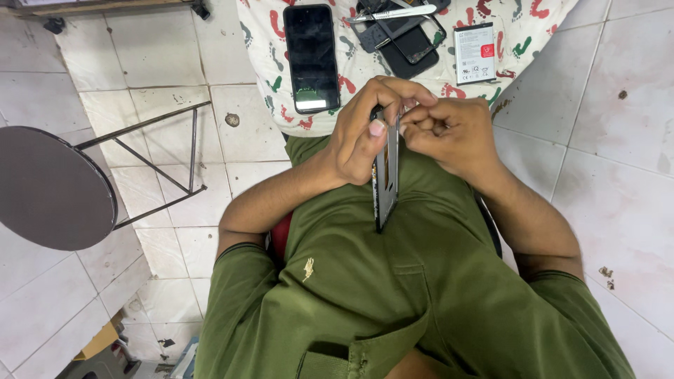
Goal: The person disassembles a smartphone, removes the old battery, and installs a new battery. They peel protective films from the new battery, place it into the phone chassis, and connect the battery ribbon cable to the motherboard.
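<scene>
I hold a thin grey phone body (385, 184) edge-on in front of my green shirt. My left hand (365, 130) grips its upper part, thumb pressed on the side. My right hand (449, 130) is closed, its fingertips pinching at the top edge of the same piece. On the patterned cloth (267, 49) ahead lie a black phone (312, 57) face up, dark phone parts (404, 38) with metal tweezers (393, 14) across them, and a white battery (474, 52).
A round dark stool (49, 186) with a metal frame (168, 154) stands to the left on the white tiled floor (611, 105). A box and clutter (105, 347) sit at the lower left.
</scene>
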